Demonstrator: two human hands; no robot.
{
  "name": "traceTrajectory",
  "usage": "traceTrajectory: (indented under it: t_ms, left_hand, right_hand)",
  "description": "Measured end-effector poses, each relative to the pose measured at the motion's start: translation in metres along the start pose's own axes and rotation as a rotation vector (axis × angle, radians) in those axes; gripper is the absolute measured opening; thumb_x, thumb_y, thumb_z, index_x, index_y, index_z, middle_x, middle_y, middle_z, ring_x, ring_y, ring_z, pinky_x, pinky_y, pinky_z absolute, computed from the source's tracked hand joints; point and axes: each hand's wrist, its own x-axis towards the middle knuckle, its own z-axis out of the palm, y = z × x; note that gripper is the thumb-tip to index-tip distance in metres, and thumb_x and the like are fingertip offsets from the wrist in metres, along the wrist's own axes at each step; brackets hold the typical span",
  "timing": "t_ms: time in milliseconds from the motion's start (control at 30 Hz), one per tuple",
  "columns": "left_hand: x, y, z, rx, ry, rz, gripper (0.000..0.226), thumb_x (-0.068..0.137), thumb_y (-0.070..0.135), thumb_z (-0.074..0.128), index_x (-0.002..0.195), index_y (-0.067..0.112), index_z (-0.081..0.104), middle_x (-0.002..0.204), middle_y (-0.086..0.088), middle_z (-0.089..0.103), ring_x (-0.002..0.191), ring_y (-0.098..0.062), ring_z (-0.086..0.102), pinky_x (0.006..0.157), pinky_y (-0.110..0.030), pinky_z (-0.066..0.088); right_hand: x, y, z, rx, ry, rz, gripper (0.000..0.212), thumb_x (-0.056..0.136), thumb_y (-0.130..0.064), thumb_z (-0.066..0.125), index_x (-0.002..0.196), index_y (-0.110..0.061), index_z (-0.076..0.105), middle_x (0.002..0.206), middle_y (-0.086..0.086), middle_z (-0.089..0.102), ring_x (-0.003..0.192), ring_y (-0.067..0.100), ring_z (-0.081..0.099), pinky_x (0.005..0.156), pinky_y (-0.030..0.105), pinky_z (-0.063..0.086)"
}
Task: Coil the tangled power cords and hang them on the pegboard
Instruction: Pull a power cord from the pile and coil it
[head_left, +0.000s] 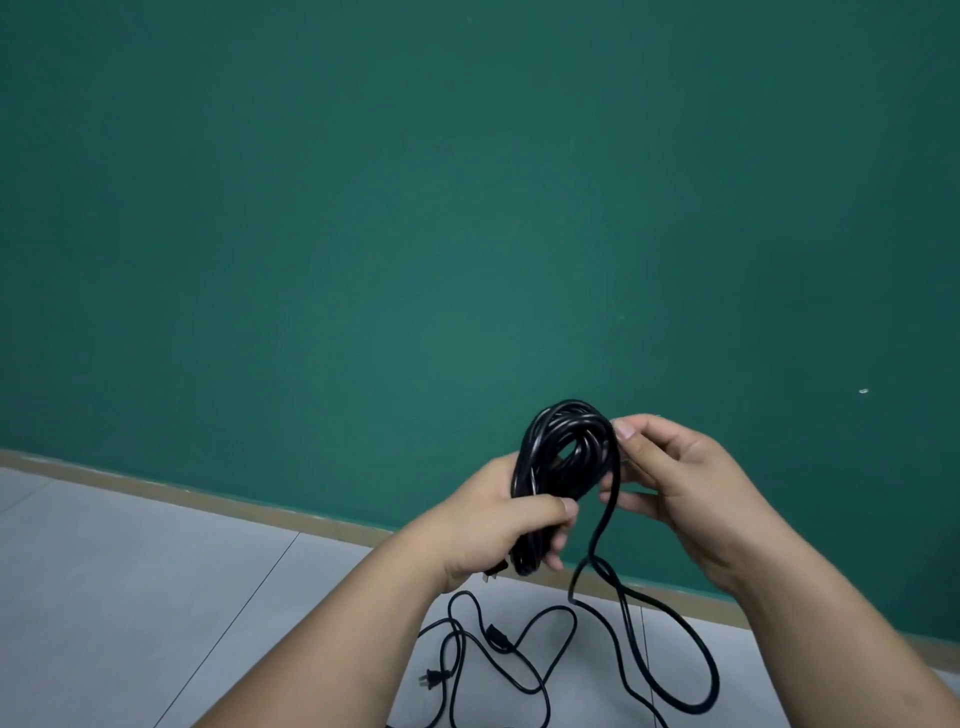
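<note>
The left hand (498, 525) wraps its grip round the black cord coil (566, 452), keeping the loops bunched. Right of the coil, the right hand (675, 483) pinches the trailing strand (613, 499), likely feeding another loop. Below the coil, tangled cord (493, 635) waits on the floor (208, 571).

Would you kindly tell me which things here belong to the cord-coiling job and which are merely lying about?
Job: coiled cord, gripped by left hand, pinched by right hand; tangled cords on the floor.
Lying about: green wall; baseboard. No pegboard in view.
</note>
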Motion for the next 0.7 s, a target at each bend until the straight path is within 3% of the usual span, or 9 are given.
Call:
traceTrajectory:
  t_ms: [133, 300, 333, 400, 467, 533, 600, 700]
  left_hand:
    - [0.002, -0.001, 0.003, -0.037, 0.144, 0.041, 0.008, 0.099, 0.003, 0.063, 0.107, 0.003, 0.065, 0.081, -0.011, 0.065, 0.079, -0.025, 0.063, 0.076, -0.037, 0.060]
    - [0.004, -0.002, 0.003, 0.066, 0.240, 0.055, 0.014, 0.097, 0.007, 0.067, 0.105, 0.018, 0.071, 0.093, 0.008, 0.075, 0.091, -0.005, 0.068, 0.085, -0.023, 0.052]
    - [0.005, -0.002, 0.003, 0.058, 0.261, 0.060, 0.015, 0.097, 0.007, 0.068, 0.108, 0.018, 0.071, 0.094, 0.006, 0.077, 0.094, -0.006, 0.069, 0.086, -0.024, 0.054]
    - [0.005, -0.004, 0.005, 0.030, 0.293, 0.074, 0.021, 0.093, 0.014, 0.069, 0.114, 0.015, 0.070, 0.097, -0.007, 0.077, 0.097, -0.017, 0.072, 0.093, -0.043, 0.060]
    - [0.004, -0.005, 0.007, -0.007, 0.290, 0.075, 0.031, 0.088, 0.019, 0.066, 0.118, 0.011, 0.067, 0.093, -0.012, 0.074, 0.097, -0.026, 0.075, 0.097, -0.054, 0.057]
    - [0.004, -0.005, 0.006, -0.047, 0.279, 0.061, 0.037, 0.087, 0.019, 0.064, 0.122, 0.008, 0.064, 0.092, -0.008, 0.075, 0.096, -0.027, 0.077, 0.096, -0.050, 0.058]
    - [0.006, -0.006, 0.004, -0.092, 0.239, 0.055, 0.038, 0.090, 0.016, 0.062, 0.127, 0.007, 0.063, 0.108, -0.014, 0.077, 0.100, -0.032, 0.077, 0.095, -0.046, 0.059]
    - [0.006, -0.006, 0.002, -0.153, 0.194, 0.042, 0.033, 0.096, 0.009, 0.058, 0.129, 0.005, 0.065, 0.113, -0.016, 0.076, 0.098, -0.036, 0.076, 0.091, -0.046, 0.062]
  right_hand:
    - [-0.002, 0.010, 0.014, -0.075, 0.024, -0.010, 0.022, 0.107, -0.020, 0.060, 0.100, -0.011, 0.078, 0.097, 0.012, 0.077, 0.087, 0.018, 0.075, 0.080, 0.040, 0.066]
    - [-0.003, 0.018, 0.034, -0.112, 0.172, -0.110, 0.013, 0.104, -0.010, 0.064, 0.101, -0.013, 0.076, 0.086, 0.007, 0.078, 0.078, 0.016, 0.074, 0.072, 0.033, 0.064]
    - [-0.003, 0.018, 0.036, -0.111, 0.196, -0.130, 0.010, 0.102, -0.009, 0.067, 0.101, -0.014, 0.076, 0.085, 0.006, 0.078, 0.079, 0.017, 0.074, 0.072, 0.032, 0.062]
    - [-0.001, 0.020, 0.036, -0.159, 0.234, -0.182, 0.011, 0.098, -0.009, 0.073, 0.097, -0.019, 0.077, 0.086, 0.002, 0.079, 0.084, 0.018, 0.074, 0.078, 0.032, 0.061]
    - [-0.001, 0.020, 0.037, -0.201, 0.240, -0.226, 0.012, 0.096, -0.010, 0.076, 0.093, -0.022, 0.078, 0.087, -0.004, 0.079, 0.088, 0.013, 0.073, 0.085, 0.029, 0.057]
    - [-0.001, 0.020, 0.038, -0.208, 0.229, -0.247, 0.012, 0.095, -0.011, 0.077, 0.092, -0.023, 0.079, 0.088, -0.006, 0.079, 0.090, 0.012, 0.071, 0.085, 0.026, 0.054]
    - [-0.001, 0.022, 0.038, -0.200, 0.220, -0.242, 0.013, 0.095, -0.010, 0.077, 0.091, -0.023, 0.078, 0.087, -0.005, 0.078, 0.091, 0.015, 0.071, 0.083, 0.026, 0.053]
    - [0.002, 0.028, 0.035, -0.213, 0.199, -0.223, 0.012, 0.095, -0.014, 0.078, 0.096, -0.027, 0.078, 0.088, 0.000, 0.077, 0.094, 0.019, 0.071, 0.088, 0.034, 0.054]
